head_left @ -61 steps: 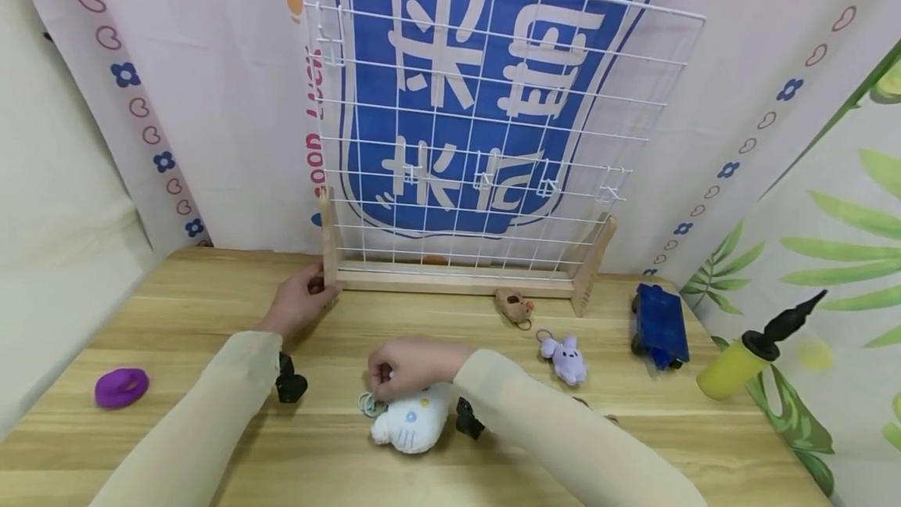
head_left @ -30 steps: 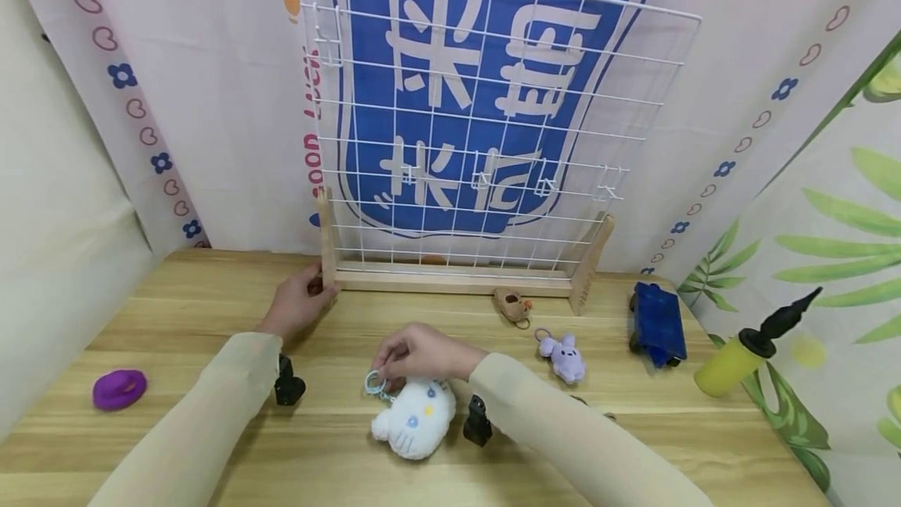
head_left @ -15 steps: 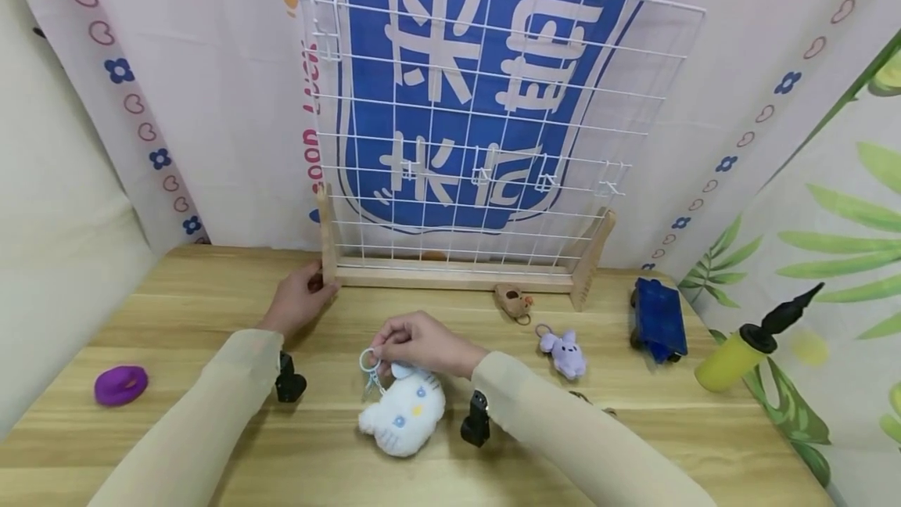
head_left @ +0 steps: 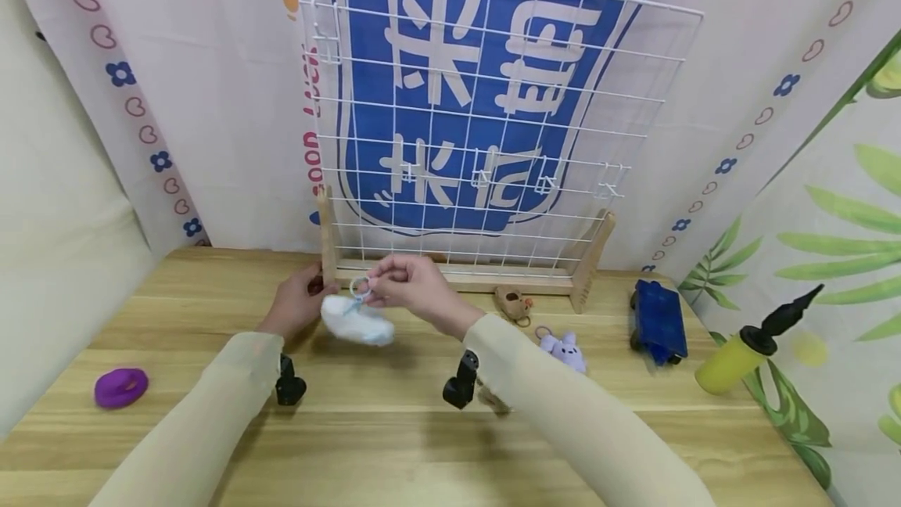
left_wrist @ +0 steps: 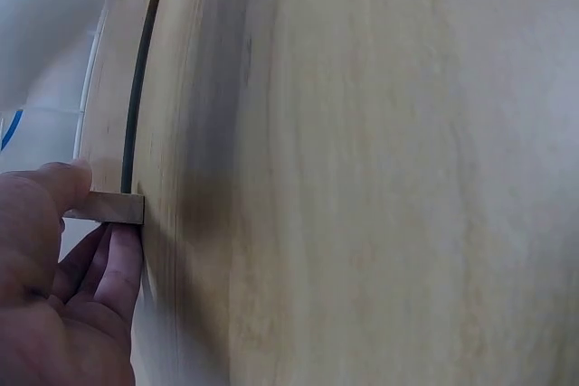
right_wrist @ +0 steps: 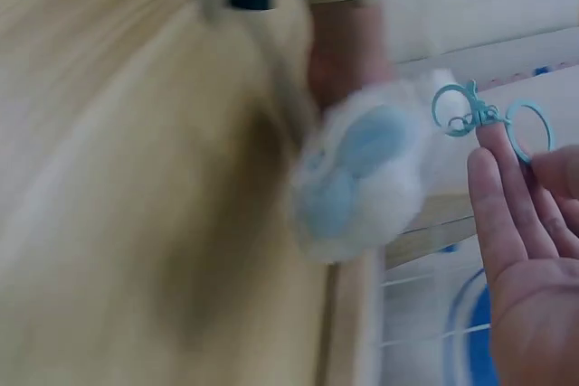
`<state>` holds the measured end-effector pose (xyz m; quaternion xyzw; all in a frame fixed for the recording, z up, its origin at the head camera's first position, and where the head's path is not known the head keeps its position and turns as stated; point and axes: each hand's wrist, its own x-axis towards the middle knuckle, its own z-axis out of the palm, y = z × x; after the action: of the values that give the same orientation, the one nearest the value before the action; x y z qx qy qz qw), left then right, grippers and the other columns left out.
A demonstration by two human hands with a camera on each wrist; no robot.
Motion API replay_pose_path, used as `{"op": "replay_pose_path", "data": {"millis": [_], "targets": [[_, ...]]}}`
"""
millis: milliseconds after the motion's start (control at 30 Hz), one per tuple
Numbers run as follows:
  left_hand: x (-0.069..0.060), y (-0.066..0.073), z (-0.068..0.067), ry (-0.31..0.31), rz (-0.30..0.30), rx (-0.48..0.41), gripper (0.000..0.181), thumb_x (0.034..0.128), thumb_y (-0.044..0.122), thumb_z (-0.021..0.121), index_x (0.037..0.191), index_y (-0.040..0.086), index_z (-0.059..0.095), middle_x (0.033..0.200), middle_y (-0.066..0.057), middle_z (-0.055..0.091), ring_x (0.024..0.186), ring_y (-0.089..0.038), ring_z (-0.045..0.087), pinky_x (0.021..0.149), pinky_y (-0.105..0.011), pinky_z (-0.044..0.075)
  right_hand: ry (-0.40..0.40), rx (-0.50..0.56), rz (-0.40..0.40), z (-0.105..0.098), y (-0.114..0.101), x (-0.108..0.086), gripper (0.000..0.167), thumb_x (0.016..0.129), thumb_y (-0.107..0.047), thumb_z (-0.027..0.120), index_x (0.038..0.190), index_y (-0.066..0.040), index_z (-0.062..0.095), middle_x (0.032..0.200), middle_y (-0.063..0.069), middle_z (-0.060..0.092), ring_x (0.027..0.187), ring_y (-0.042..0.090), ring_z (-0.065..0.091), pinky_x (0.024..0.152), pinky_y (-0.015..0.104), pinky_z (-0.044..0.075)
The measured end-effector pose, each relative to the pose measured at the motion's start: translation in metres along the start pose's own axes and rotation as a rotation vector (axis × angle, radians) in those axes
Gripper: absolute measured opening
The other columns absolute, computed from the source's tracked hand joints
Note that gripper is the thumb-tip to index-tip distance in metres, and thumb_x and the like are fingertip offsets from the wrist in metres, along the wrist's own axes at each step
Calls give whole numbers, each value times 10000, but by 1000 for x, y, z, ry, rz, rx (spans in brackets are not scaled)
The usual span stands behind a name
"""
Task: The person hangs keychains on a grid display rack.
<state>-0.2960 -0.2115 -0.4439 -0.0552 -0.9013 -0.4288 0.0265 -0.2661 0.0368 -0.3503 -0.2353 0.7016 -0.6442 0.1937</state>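
Recorded wood-grain counter (head_left: 338, 452) as broadest surface. Noted white wire rack (head_left: 471, 116) at the back, held in wooden stand (head_left: 473, 282). Saw left hand (head_left: 297, 303) pinching the stand's left end between thumb and fingers, apparently for steadiness. Saw right hand (head_left: 415, 288) gripping pale-blue ring (right_wrist: 547, 121) between thumb and fingers, with some fingers fairly straight. Judged step in hand: carrying white plush charm (head_left: 357, 322) by that ring. Judged necessary next: calming any swing, keeping the ring's opening free of fingers. Located plush between both hands, just in front of the rack's left end, seemingly clear of the counter. Observed fluffy white body, tilted, blurred, with pale-blue patches in right wrist view. Noted second, smaller-looking loop on the ring's clasp (right_wrist: 487, 115).
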Motion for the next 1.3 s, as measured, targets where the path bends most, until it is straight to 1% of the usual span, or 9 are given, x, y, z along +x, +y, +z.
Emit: {"op": "replay_pose_path", "data": {"millis": [200, 300, 400, 500, 700, 933, 1033, 1167, 1300], "targets": [[-2, -1, -1, 13, 29, 23, 423, 999, 88, 588, 1381, -88, 550, 1324, -345, 630, 1214, -482, 611, 1036, -589, 528, 92, -13, -56, 1, -49, 17, 232, 1025, -6, 611, 1237, 89, 623, 1268, 302, 701, 908, 126, 749, 996, 454, 597], [-3, 0, -2, 15, 39, 21, 366, 1015, 109, 596, 1324, -86, 577, 1297, -337, 642, 1185, -477, 622, 1007, -568, 548, 123, -32, -88, 0, -73, 24, 222, 1029, -36, 621, 1234, 48, 639, 1264, 255, 719, 956, 168, 762, 985, 414, 607], [-3, 2, -1, 23, 35, 29, 319, 1041, 139, 601, 1279, -73, 599, 1248, -313, 667, 1103, -417, 643, 920, -485, 569, 156, -42, -124, 0, -98, 32, 203, 1034, -60, 625, 1224, 5, 654, 1241, 197, 741, 1019, 205, 767, 964, 366, 616], [-2, 3, 0, 34, 34, 42, 327, 1057, 167, 610, 1269, -81, 600, 1216, -312, 681, 1046, -384, 653, 867, -446, 567, 196, -14, -170, 1, -123, 40, 199, 1028, -52, 628, 1214, 13, 659, 1221, 185, 749, 1069, 252, 765, 932, 327, 624], [-1, 0, 3, 57, 82, 68, 389, 1052, 150, 615, 1321, -128, 573, 1244, -346, 680, 1112, -446, 675, 961, -569, 568, 268, 10, -253, 0, -166, 53, 209, 1040, -37, 606, 1227, 41, 655, 1209, 208, 753, 1073, 285, 762, 856, 260, 631], [0, -8, 4, 54, 58, 81, 389, 1060, 170, 598, 1332, -107, 564, 1259, -332, 674, 1101, -420, 661, 975, -577, 558, 353, -35, -300, 9, -199, 60, 232, 1043, -78, 608, 1247, 16, 662, 1230, 170, 759, 1040, 225, 762, 855, 197, 610], [0, -7, 4, 45, 39, 76, 398, 1064, 183, 594, 1339, -102, 563, 1270, -331, 669, 1087, -405, 650, 964, -562, 556, 394, -45, -305, 14, -213, 60, 227, 1043, -68, 606, 1246, 15, 665, 1231, 159, 760, 1039, 213, 761, 841, 175, 603], [-2, -1, 2, 26, 1, 62, 410, 1075, 207, 576, 1355, -92, 542, 1307, -341, 643, 1108, -414, 630, 960, -559, 547, 439, -39, -315, 17, -227, 64, 231, 1037, -66, 617, 1249, 9, 671, 1222, 137, 768, 1025, 183, 766, 825, 152, 596], [-3, 3, -1, 19, -5, 64, 414, 1077, 200, 576, 1367, -92, 532, 1311, -344, 635, 1128, -425, 625, 962, -563, 542, 487, -54, -316, 20, -234, 69, 244, 1035, -90, 627, 1263, -17, 677, 1222, 100, 773, 1016, 133, 767, 831, 118, 579]]}}
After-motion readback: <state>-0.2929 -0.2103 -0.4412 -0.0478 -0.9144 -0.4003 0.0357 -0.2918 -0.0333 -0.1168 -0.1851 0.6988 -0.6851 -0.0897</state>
